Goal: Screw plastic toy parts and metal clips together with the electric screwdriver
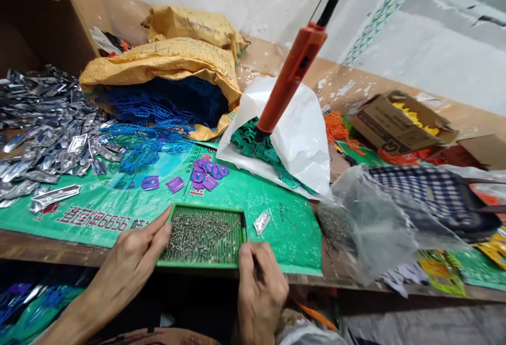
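A shallow green tray (205,266) with a ridged floor sits at the table's front edge. Many small metal screws (200,233) are spread over it. My left hand (136,252) grips the tray's left side, thumb and fingers closed on the rim. At the right rim, my right hand (261,277) is closed on the tray's near corner; its curled fingers are partly hidden. A small silvery metal piece (261,222) lies just right of the tray. Beyond the tray are several purple plastic pieces (205,172). An orange electric screwdriver (291,78) hangs above the table.
Shiny metal parts (59,123) are heaped at left beside a cardboard box (39,23). A yellow sack (166,60) spills blue plastic parts (146,144). Green pieces (256,147) fill a white bag (300,123). Clear plastic (379,223) and a checkered bag (422,192) lie at right.
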Tool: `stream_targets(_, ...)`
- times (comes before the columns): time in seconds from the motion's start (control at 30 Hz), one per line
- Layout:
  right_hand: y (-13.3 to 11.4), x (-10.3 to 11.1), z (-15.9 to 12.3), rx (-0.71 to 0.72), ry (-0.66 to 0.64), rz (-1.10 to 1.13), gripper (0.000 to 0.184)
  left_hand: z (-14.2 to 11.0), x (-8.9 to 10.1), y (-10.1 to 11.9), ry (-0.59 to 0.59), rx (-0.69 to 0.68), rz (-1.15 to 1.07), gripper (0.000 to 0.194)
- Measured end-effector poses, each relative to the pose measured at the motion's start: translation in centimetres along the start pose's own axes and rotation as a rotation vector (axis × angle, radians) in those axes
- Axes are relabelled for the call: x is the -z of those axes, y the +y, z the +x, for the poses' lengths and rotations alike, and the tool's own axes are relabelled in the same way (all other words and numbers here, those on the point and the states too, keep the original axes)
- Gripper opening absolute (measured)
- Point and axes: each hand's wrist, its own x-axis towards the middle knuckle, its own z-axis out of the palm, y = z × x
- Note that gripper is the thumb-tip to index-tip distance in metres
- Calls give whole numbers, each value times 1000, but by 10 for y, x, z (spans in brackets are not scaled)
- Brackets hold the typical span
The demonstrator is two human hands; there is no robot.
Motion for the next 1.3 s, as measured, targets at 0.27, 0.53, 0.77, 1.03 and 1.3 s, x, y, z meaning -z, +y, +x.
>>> stream_targets(0.27,-5,-1,3,21,39,-3,18,2,-4,-2,-31,-118,59,62)
stream_targets(0.53,5,-1,6,-139,-16,14,23,6,-8,-1,-38,-100,92,69)
stream_targets(0.77,12,4,11,-219,-58,31,28,7,-9,5,-73,-50,50,67)
stream_targets(1.03,13,3,17,-269,-112,117,33,6,-15,-3,-212,163,-161,87)
stream_targets(1.3,38,8,30,-466,-162,444,59,1,-22,-13,-161,226,-248,93)
